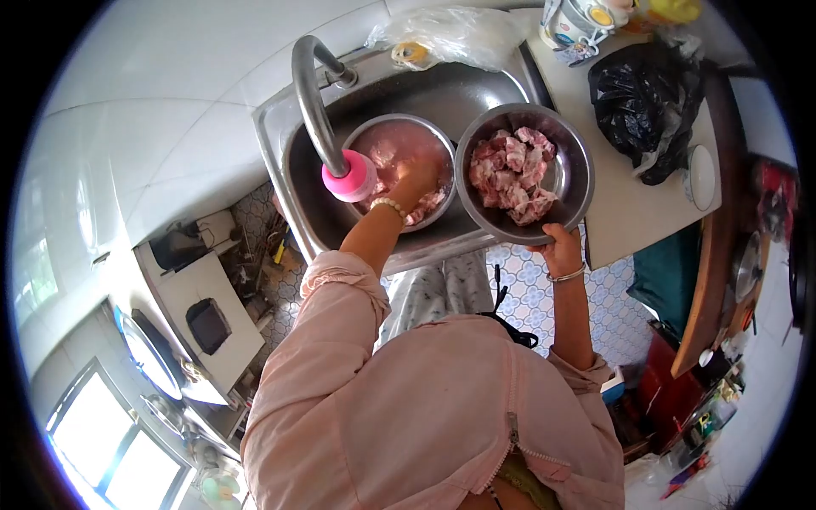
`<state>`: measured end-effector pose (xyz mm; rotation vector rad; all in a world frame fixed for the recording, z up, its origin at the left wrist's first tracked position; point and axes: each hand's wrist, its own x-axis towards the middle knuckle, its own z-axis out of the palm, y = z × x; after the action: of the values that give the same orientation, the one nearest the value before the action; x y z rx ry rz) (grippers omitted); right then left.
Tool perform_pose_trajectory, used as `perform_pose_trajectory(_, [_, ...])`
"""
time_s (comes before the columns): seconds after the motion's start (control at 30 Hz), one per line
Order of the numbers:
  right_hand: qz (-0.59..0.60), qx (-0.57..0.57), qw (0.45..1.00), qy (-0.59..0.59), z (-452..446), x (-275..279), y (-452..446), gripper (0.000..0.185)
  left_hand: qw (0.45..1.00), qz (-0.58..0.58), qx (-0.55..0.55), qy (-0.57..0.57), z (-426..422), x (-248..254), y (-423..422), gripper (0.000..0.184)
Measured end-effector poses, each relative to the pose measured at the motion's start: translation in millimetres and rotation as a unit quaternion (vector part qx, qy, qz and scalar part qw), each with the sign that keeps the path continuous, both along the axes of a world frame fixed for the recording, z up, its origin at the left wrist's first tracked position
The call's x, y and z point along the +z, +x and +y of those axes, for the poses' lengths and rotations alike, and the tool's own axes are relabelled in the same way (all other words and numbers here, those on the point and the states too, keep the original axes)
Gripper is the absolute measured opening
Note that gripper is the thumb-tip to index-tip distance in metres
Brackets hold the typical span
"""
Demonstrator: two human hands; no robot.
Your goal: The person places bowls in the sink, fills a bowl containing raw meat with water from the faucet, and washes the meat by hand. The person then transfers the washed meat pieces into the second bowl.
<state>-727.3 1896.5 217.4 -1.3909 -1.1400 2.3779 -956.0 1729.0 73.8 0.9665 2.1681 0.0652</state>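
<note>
Cloudy pink water and pieces of raw meat fill a metal bowl (399, 138) in the sink. My left hand (416, 180) reaches into this bowl among the meat; its fingers are blurred and partly under the water. A second metal bowl (580, 174) is at the sink's right edge, holding a pile of raw meat chunks (514, 170). My right hand (561, 249) grips the near rim of that second bowl, fingers under it.
A faucet (311, 93) with a pink head (349, 176) arches over the sink (442, 81). Clear plastic bags (459, 36) lie behind it. On the right counter (616, 225) are a black bag (642, 102), a white bowl (700, 177) and a decorated container (578, 24).
</note>
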Motion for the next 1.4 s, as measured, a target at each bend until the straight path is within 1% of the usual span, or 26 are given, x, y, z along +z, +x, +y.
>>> perform_pose_trajectory(0.07, [0.004,0.001,1.000,-0.001,-1,6,-4,0.033,1.000,0.001,0.013,0.001,-4,3,0,0.036])
perform_pose_trajectory(0.17, [0.008,0.004,1.000,-0.002,-1,9,-7,0.033,1.000,-0.008,0.018,0.002,-6,20,5,0.041])
perform_pose_trajectory(0.23, [0.009,0.010,1.000,-0.002,0,9,-7,0.033,0.996,0.053,-0.053,0.046,-12,21,10,0.046])
perform_pose_trajectory(0.27, [0.009,0.009,1.000,-0.001,0,7,-6,0.034,0.996,0.054,-0.050,0.047,-15,20,9,0.046])
perform_pose_trajectory(0.33, [0.009,0.010,1.000,0.001,0,6,-6,0.034,0.990,0.003,-0.119,0.075,-19,19,5,0.047])
perform_pose_trajectory(0.37, [0.012,0.008,1.000,0.000,0,6,-6,0.035,0.990,0.003,-0.117,0.076,-18,18,4,0.047])
perform_pose_trajectory(0.43, [0.015,0.009,1.000,0.000,1,4,-6,0.035,0.983,-0.054,-0.165,-0.050,-10,28,2,0.048])
perform_pose_trajectory(0.47, [0.009,0.014,1.000,-0.001,3,0,-4,0.036,0.984,-0.054,-0.164,-0.050,-11,27,4,0.048])
perform_pose_trajectory(0.53, [0.002,0.020,1.000,0.000,3,1,-5,0.036,0.996,-0.019,-0.092,-0.003,-12,23,10,0.063])
perform_pose_trajectory(0.57, [-0.002,0.014,1.000,-0.001,2,1,-5,0.036,0.996,-0.021,-0.092,-0.002,-13,20,11,0.063])
perform_pose_trajectory(0.63, [-0.007,0.007,1.000,-0.002,1,1,-5,0.036,0.995,-0.025,-0.076,0.052,-17,22,9,0.059])
perform_pose_trajectory(0.67, [-0.004,0.008,1.000,0.006,1,-1,-4,0.036,0.995,-0.025,-0.077,0.054,-20,22,7,0.059])
perform_pose_trajectory(0.73, [-0.004,0.005,1.000,0.015,0,1,-4,0.036,0.992,-0.019,-0.046,0.118,-27,28,4,0.044])
perform_pose_trajectory(0.77, [-0.005,0.008,1.000,0.017,0,2,-4,0.035,0.991,-0.020,-0.048,0.119,-31,24,0,0.044])
perform_pose_trajectory(0.8, [-0.005,0.011,1.000,0.018,-1,3,-5,0.034,0.973,-0.055,-0.014,0.224,-36,16,-6,0.045])
perform_pose_trajectory(0.83, [-0.005,0.010,1.000,0.018,-2,2,-5,0.034,0.941,-0.089,0.020,0.325,-41,7,-10,0.045])
perform_pose_trajectory(0.87, [-0.007,0.015,1.000,0.022,-2,1,-4,0.033,0.942,-0.089,0.019,0.324,-47,-1,-11,0.045])
perform_pose_trajectory(0.93, [-0.007,0.022,0.999,0.027,-1,0,-4,0.033,0.883,-0.187,0.173,0.394,-58,-21,-14,0.047])
perform_pose_trajectory(0.97, [-0.003,0.029,0.999,0.033,-1,-1,-4,0.036,0.879,-0.200,0.258,0.348,-71,-70,-14,0.049])
perform_pose_trajectory(1.0, [0.001,0.037,0.999,0.038,0,-1,-3,0.039,0.879,-0.199,0.257,0.348,-79,-77,-25,0.049])
perform_pose_trajectory(1.03, [0.002,0.036,0.999,0.038,-1,3,-6,0.039,0.894,-0.150,0.230,0.354,-86,-77,-33,0.050])
perform_pose_trajectory(1.1, [0.001,0.030,0.998,0.057,-3,8,-10,0.041,0.907,-0.100,0.201,0.357,-99,-74,-42,0.051])
perform_pose_trajectory(1.23, [0.001,0.047,0.997,0.066,0,6,-14,0.044,0.830,-0.250,0.301,0.397,-114,-8,-47,0.036])
perform_pose_trajectory(1.33, [-0.035,0.072,0.990,0.118,1,11,-20,0.048,0.761,-0.242,0.335,0.500,-121,-6,-48,0.029])
perform_pose_trajectory(1.37, [-0.051,0.101,0.985,0.129,3,10,-20,0.048,0.747,-0.316,0.332,0.482,-125,-2,-45,0.030])
perform_pose_trajectory(1.4, [-0.050,0.101,0.985,0.128,3,10,-20,0.048,0.735,-0.324,0.431,0.411,-118,1,-46,0.029])
